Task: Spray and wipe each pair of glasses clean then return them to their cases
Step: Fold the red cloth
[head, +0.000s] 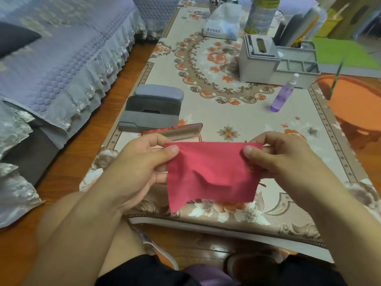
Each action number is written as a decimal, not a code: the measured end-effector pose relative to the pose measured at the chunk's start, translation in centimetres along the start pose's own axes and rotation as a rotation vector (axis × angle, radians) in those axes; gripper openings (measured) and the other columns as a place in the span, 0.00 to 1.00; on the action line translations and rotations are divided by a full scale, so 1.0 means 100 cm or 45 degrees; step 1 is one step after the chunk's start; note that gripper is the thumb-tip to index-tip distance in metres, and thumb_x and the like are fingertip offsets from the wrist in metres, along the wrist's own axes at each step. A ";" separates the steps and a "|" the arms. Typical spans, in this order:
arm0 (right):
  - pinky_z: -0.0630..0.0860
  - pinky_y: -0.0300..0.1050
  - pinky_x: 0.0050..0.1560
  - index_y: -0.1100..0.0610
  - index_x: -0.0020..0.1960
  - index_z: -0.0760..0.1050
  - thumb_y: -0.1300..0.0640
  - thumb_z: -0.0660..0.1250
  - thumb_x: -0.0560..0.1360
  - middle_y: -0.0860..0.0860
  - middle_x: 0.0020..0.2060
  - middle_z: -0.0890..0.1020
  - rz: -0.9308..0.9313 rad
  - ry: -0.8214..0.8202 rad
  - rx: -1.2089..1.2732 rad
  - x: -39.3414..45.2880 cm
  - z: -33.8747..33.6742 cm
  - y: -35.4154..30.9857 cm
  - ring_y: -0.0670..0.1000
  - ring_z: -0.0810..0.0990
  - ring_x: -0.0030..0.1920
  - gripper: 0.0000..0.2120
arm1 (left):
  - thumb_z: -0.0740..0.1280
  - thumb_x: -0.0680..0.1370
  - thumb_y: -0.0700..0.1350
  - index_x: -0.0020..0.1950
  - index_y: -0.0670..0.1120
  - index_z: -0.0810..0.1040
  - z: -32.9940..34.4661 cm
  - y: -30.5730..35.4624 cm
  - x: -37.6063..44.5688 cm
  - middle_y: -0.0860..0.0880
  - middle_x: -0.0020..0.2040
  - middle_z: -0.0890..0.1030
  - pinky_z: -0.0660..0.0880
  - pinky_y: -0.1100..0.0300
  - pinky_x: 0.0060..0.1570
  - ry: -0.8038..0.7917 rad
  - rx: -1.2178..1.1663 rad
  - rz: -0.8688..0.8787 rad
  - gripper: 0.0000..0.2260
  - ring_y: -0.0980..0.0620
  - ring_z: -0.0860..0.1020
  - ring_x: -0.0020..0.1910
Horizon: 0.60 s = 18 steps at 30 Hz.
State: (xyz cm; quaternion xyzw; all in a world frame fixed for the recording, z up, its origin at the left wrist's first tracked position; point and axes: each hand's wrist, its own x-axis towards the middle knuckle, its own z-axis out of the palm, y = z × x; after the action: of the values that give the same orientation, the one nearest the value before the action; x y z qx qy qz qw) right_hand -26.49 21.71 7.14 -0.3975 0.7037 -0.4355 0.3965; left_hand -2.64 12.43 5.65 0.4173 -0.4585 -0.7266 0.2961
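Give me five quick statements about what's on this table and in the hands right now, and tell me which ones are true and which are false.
1. Both hands hold the red cloth by its upper corners. True: the left hand and the right hand each pinch one.
2. The purple spray bottle is in the right hand. False: it stands on the table, untouched.
3. The grey glasses case at the far end of the row is closed. True.
4. The dark case next to it is closed too. False: its lid is up.
5. The cloth lies flat on the table. False: it is held up above the table edge.
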 end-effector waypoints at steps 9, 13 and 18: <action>0.72 0.34 0.37 0.51 0.38 0.76 0.56 0.73 0.75 0.43 0.36 0.81 -0.353 0.425 -0.146 -0.029 0.057 -0.007 0.45 0.79 0.37 0.09 | 0.71 0.79 0.41 0.45 0.49 0.80 0.059 -0.010 -0.020 0.46 0.41 0.87 0.82 0.39 0.49 0.260 0.198 0.248 0.04 0.45 0.87 0.42; 0.75 0.38 0.36 0.50 0.43 0.78 0.62 0.71 0.77 0.48 0.38 0.84 -0.347 0.362 0.022 -0.024 0.036 -0.001 0.47 0.81 0.37 0.08 | 0.69 0.79 0.40 0.46 0.50 0.79 0.042 -0.003 -0.020 0.46 0.41 0.87 0.81 0.43 0.50 0.192 0.260 0.363 0.05 0.47 0.86 0.42; 0.74 0.60 0.37 0.51 0.44 0.82 0.67 0.61 0.78 0.52 0.38 0.83 -0.609 0.019 0.300 -0.040 0.003 -0.001 0.65 0.78 0.40 0.15 | 0.74 0.76 0.47 0.49 0.49 0.79 -0.006 0.005 -0.026 0.43 0.44 0.85 0.79 0.41 0.46 -0.578 0.039 0.424 0.06 0.39 0.82 0.40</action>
State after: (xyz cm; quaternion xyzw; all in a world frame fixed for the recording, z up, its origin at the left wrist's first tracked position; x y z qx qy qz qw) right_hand -24.68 25.24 8.01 -0.5003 0.5373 -0.5985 0.3206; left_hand -0.81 14.07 6.84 0.1671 -0.5865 -0.7357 0.2947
